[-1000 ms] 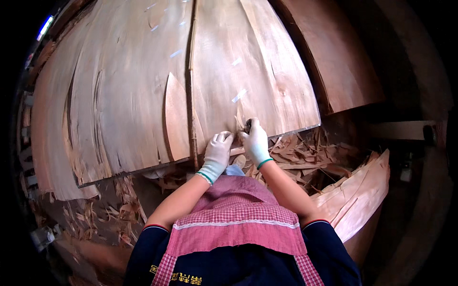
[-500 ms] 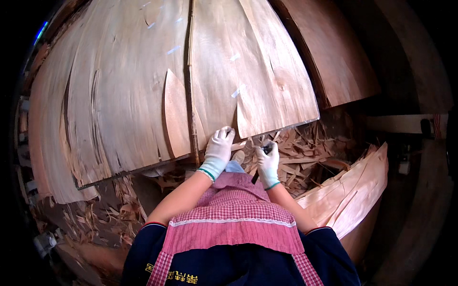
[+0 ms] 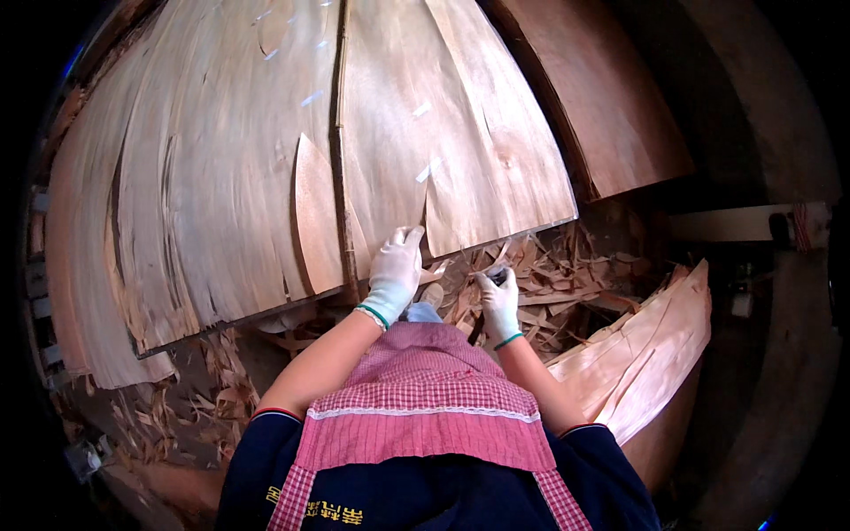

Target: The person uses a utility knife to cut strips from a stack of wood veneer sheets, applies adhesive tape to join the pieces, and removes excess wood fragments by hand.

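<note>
A wide layer of pale wood veneer point(image 3: 239, 177) spreads in front of me, split by several lengthwise cracks. My left hand point(image 3: 396, 265), in a white glove with a green cuff, reaches over its near edge. Its fingers are drawn together on the veneer's edge beside a narrow slit; the fingertips are partly hidden. My right hand point(image 3: 500, 305), gloved alike, is closed around a small dark-handled tool point(image 3: 498, 276) just off the edge. Its kind I cannot make out, since the hand covers most of it. A loose pointed veneer piece point(image 3: 317, 221) lies left of a dark seam.
Veneer scraps point(image 3: 553, 288) litter the floor beyond my right hand, and more scraps point(image 3: 208, 389) lie at the left. A large curved veneer offcut point(image 3: 651, 363) leans at the right. Farther right stands a browner veneer stack point(image 3: 602, 97). A pale beam point(image 3: 722, 225) runs beside it.
The view has shifted slightly, so the veneer sits a little farther left. My left hand has moved slightly at the slit. The right hand still grips the dark tool, turned somewhat differently.
</note>
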`<action>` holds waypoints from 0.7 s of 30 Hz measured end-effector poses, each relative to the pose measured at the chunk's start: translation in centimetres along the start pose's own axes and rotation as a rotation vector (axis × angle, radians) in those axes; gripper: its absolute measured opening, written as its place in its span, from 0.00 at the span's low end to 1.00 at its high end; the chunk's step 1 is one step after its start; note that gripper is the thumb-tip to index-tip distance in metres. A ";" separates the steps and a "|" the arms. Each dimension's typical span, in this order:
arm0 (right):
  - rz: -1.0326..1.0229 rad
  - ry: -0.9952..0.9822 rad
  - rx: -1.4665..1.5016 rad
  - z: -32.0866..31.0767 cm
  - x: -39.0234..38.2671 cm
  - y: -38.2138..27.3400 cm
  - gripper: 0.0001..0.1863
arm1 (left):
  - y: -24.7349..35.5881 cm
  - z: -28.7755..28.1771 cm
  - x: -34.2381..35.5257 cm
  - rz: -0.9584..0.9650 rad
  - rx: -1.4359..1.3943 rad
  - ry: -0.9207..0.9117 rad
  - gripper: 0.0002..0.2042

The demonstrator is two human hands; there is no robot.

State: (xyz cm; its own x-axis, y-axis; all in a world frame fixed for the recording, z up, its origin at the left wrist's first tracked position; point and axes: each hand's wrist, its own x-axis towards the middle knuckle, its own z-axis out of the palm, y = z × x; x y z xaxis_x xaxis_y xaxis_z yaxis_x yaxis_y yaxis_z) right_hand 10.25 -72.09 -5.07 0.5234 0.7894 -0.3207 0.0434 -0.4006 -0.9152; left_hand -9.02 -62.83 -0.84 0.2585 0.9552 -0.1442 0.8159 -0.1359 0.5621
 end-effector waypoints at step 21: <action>0.240 0.351 -0.009 -11.1 -1.2 13.0 0.12 | -1.8 4.1 7.8 0.389 0.472 -0.046 0.27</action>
State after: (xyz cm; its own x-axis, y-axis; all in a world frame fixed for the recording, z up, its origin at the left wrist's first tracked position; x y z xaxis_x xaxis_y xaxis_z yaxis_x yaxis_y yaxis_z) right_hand 19.64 -83.43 -13.85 0.7772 0.4680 -0.4205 -0.1085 -0.5586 -0.8223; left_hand -6.34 -56.24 -6.32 0.5965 0.8015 -0.0419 0.7958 -0.5839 0.1606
